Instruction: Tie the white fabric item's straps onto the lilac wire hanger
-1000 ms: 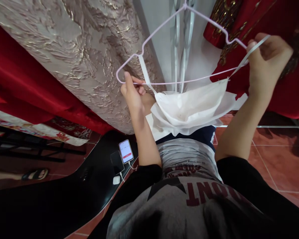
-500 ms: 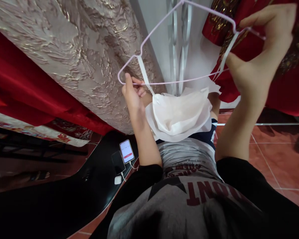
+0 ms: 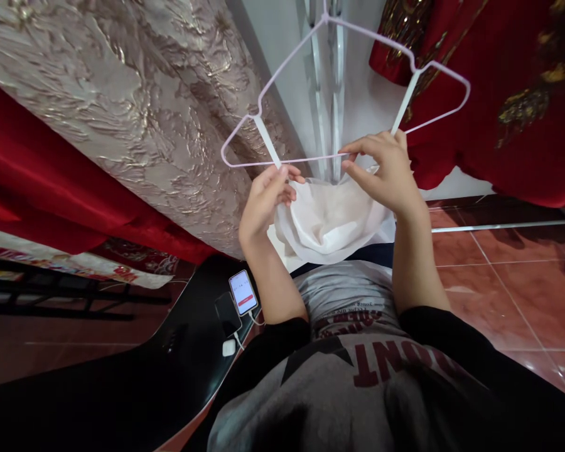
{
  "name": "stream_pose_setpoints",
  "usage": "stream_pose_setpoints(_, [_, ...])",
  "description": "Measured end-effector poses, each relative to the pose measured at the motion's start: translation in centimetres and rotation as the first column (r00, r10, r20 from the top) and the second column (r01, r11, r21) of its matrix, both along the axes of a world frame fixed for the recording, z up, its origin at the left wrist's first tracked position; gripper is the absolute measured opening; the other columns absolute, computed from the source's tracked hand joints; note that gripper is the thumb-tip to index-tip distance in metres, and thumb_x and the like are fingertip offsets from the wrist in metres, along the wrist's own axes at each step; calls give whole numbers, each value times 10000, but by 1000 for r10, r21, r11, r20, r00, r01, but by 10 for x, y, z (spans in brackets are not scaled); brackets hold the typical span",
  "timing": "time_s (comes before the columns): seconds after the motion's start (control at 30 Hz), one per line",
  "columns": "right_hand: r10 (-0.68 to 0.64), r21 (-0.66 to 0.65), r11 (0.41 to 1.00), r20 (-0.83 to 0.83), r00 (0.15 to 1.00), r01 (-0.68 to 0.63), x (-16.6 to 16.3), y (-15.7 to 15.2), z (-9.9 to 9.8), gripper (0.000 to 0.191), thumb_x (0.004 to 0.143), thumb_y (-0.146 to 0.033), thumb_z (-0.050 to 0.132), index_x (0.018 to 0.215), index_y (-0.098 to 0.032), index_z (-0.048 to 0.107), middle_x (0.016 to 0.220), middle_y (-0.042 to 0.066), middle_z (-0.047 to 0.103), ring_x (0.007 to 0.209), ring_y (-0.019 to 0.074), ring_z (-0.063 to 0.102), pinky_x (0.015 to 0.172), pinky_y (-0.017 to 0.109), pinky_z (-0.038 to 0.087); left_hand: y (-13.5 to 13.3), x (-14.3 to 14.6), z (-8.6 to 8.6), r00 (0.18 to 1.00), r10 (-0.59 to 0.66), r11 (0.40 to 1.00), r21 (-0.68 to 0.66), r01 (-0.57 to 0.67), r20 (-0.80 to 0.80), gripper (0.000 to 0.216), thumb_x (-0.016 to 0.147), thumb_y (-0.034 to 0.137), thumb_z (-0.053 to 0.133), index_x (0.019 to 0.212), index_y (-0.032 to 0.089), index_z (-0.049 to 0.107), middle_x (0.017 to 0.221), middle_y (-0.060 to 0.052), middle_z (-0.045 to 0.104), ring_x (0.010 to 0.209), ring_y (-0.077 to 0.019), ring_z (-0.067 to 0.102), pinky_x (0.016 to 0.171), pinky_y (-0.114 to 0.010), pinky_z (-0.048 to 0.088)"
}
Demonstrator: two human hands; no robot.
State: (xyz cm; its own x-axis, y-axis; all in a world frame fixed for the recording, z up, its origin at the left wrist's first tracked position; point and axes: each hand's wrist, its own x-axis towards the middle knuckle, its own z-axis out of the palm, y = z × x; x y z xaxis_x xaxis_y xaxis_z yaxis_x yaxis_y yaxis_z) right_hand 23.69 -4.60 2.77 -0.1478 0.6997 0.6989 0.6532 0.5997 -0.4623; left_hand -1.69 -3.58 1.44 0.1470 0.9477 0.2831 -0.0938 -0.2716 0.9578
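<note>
Gray shirt with black sleeves nearest, both arms stretched forward. White garment sits just past the shirt, over the lap, hanging by two straps from a pale pink hanger. Left hand at garment's top edge, fingers curled, thumb at the lower end of the left strap; can't tell if it grips. Right hand on the other side, thumb and forefinger at the hanger's bottom bar, firmness of hold unclear; right strap runs down behind it. Both straps sit in hanger notches. Off left, black bench with lit phone, dark phone, small white case. Right, red tile floor. Farther: shiny beige cloth left, red cloth with gold trim right.
</note>
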Motion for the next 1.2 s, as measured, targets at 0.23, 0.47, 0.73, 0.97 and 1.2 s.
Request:
stream_pose_setpoints(0.23, [-8, 26, 1000, -55, 998, 9, 1, 4, -5, 244, 1023, -497, 630, 948, -294, 744, 963, 41, 782, 978, 274, 646, 1115, 555, 401, -25, -32, 36, 972, -14, 995, 102, -10, 235, 453, 1079, 566, 540, 981, 213, 805, 1014, -106, 779, 492, -103, 379, 367, -249, 243])
stream_pose_setpoints(0.47, [15, 23, 1000, -54, 998, -14, 2, 1, -2, 261, 1025, -539, 606, 1007, -331, 761, 952, 36, 771, 1005, 281, 650, 1109, 550, 418, -13, -44, 41, 665, 453, 821, 12, -570, 594, 264, 1125, 210, 491, 1087, 205, 752, 1273, -7, 779, 608, -71, 494, 441, -199, 252])
stream_pose_setpoints(0.73, [40, 29, 999, -69, 997, -38, -7, -1, -6, 273, 1015, -537, 604, 1122, -338, 757, 1105, 59, 761, 1122, 307, 666, 1101, 566, 458, -11, -1, 22, 908, 251, 963, 6, -269, 335, 400, 1134, 256, 459, 870, 213, 757, 986, -65, 815, 481, -118, 312, 493, -347, 178])
stream_pose_setpoints(0.97, [-40, 190, 955, -676, 736, 226, 22, 59, -38, 445, 912, -417, 611, 1311, -257, 495, 1358, 176, 554, 1093, 262, 646, 978, 496, 573, 0, 14, 20, 865, 320, 940, -17, -340, 386, 475, 1213, 415, 381, 841, 182, 563, 873, -40, 741, 534, -88, 369, 550, -324, 185])
stream_pose_setpoints(1.2, [-103, -244, 968, -584, 805, -53, 59, 12, -4, 125, 952, -305, 696, 1050, -260, 759, 995, 85, 727, 851, 224, 676, 847, 525, 623, 1, 10, 22, 843, 370, 923, -52, -381, 391, 379, 1210, 316, 410, 866, 191, 507, 881, -33, 721, 534, -84, 346, 564, -333, 152])
